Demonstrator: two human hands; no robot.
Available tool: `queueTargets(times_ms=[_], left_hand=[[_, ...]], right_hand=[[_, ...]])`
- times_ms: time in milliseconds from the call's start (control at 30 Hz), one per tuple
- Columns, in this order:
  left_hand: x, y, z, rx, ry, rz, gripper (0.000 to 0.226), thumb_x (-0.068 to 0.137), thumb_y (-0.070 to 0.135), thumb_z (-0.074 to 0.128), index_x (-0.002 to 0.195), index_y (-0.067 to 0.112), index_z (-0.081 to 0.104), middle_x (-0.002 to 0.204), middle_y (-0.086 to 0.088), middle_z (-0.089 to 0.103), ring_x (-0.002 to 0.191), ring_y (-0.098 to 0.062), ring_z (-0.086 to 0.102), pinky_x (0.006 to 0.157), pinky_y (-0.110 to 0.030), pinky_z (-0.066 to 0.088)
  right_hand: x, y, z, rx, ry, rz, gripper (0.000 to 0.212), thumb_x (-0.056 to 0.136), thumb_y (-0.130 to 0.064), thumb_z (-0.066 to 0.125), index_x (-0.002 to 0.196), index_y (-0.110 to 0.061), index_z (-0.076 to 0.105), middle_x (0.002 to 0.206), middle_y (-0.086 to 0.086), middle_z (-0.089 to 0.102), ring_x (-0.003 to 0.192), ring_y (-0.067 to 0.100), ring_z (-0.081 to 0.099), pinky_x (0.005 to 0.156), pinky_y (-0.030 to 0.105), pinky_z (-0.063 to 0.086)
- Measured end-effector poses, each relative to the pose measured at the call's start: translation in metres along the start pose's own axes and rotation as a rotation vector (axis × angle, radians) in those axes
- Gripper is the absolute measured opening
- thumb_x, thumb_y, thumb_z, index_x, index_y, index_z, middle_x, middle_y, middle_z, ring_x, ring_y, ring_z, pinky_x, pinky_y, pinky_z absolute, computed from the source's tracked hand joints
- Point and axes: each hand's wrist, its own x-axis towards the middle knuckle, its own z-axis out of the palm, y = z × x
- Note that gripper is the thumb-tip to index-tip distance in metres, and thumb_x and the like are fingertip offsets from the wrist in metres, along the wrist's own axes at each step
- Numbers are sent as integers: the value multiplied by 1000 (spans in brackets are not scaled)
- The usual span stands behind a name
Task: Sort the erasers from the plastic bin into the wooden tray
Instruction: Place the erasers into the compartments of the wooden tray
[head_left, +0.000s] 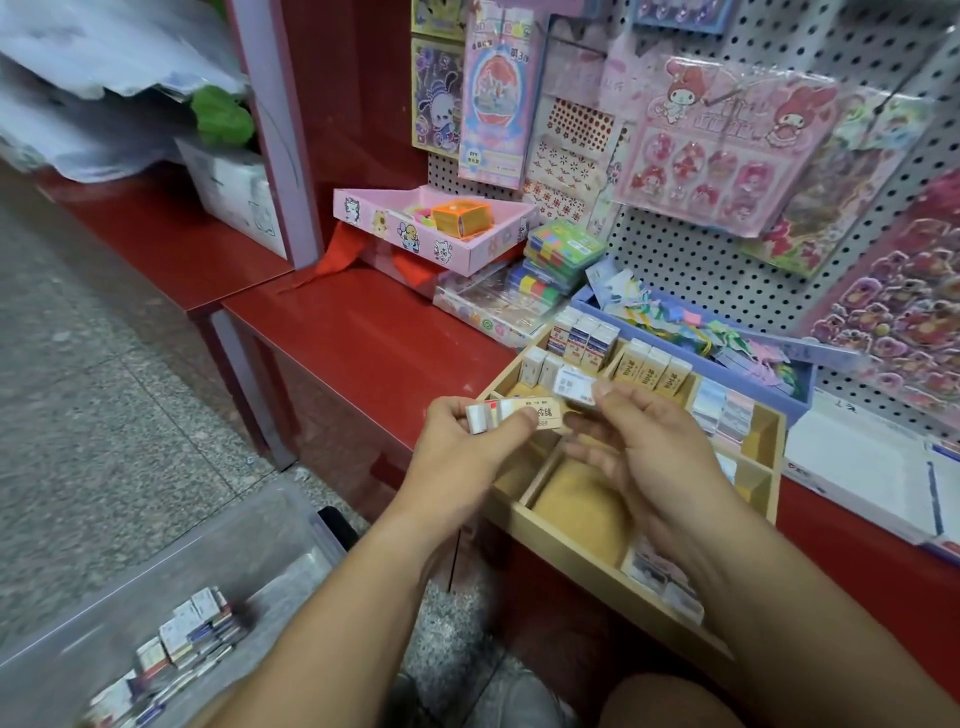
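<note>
My left hand (470, 441) grips a small stack of erasers (511, 414), a tan-sleeved one on top with white ones behind it. My right hand (644, 441) pinches a white eraser (574, 385) with a printed label, just above the wooden tray (571, 551). The tray sits on the red shelf; its far compartments hold upright white, blue-and-white and tan erasers, and the near middle compartment shows bare wood. The clear plastic bin (218, 551) stands on the floor at lower left with several loose erasers (182, 644) in it.
A blue tray of coloured clips (727, 338) lies behind the wooden tray. A pink box (431, 228) and stacked packs sit further left on the red shelf (353, 332). Sticker packs hang on the pegboard (675, 260). My knee (670, 701) is at the bottom.
</note>
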Motion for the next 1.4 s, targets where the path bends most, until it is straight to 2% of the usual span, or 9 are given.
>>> queueTargets(times_ms=[133, 233, 333, 600, 833, 967, 1100, 1267, 1400], left_hand=[[10, 3, 0, -23, 59, -1, 72, 59, 55, 81, 112, 16, 54, 97, -1, 67, 80, -11, 63, 86, -37, 56], [16, 4, -1, -87, 76, 4, 66, 66, 49, 81, 115, 13, 55, 90, 0, 66, 73, -8, 61, 74, -29, 52], [20, 5, -1, -126, 72, 4, 74, 58, 53, 83, 114, 12, 56, 88, -4, 66, 73, -12, 62, 74, -31, 50], [23, 3, 1, -183, 4, -19, 54, 75, 27, 87, 113, 10, 54, 95, -2, 72, 79, -10, 66, 93, -46, 54], [28, 3, 2, -180, 26, 5, 66, 62, 41, 90, 110, 12, 55, 97, -3, 74, 79, -8, 67, 83, -35, 52], [29, 1, 4, -171, 27, 13, 80, 47, 56, 83, 109, 13, 57, 97, -3, 73, 80, -11, 65, 86, -39, 53], [27, 0, 11, -192, 14, 17, 78, 48, 53, 84, 108, 13, 54, 101, -8, 73, 84, -12, 67, 89, -37, 54], [21, 1, 19, -202, -28, 21, 71, 63, 32, 96, 114, 9, 52, 95, 0, 71, 77, -4, 68, 72, -19, 52], [20, 4, 21, -190, -67, 51, 68, 67, 22, 88, 119, 5, 48, 95, 0, 68, 72, 3, 67, 67, -13, 51]], right_hand=[[35, -19, -13, -460, 163, -177, 10, 99, -28, 64, 97, -20, 69, 88, -1, 68, 74, 12, 62, 70, 30, 55], [68, -21, -10, -893, 89, -291, 4, 95, -26, 70, 96, -23, 67, 83, -6, 64, 73, 12, 60, 64, 28, 46], [96, -15, 4, -1228, 2, -330, 10, 89, -23, 71, 98, -22, 65, 89, -3, 66, 85, 21, 64, 71, 32, 49], [116, 5, 28, -1606, 27, -458, 15, 90, -20, 63, 105, -19, 63, 112, 7, 62, 108, 29, 55, 75, 36, 40], [111, 4, 19, -1435, 116, -480, 28, 86, -32, 73, 106, -23, 55, 98, 0, 64, 97, 26, 57, 69, 37, 42], [70, -9, 15, -819, 92, -345, 20, 96, -40, 66, 86, -22, 67, 79, -3, 68, 71, 15, 61, 66, 35, 49], [25, -14, 14, -329, -103, -81, 25, 93, -34, 68, 94, -10, 74, 82, 3, 74, 72, 14, 65, 67, 30, 54], [22, -6, 6, -176, -104, -48, 41, 68, -23, 78, 102, -2, 68, 81, 12, 74, 71, 19, 68, 80, 34, 58], [27, -4, 0, -99, -90, 11, 24, 83, -10, 75, 105, -1, 70, 85, 13, 76, 75, 19, 71, 81, 30, 61]])
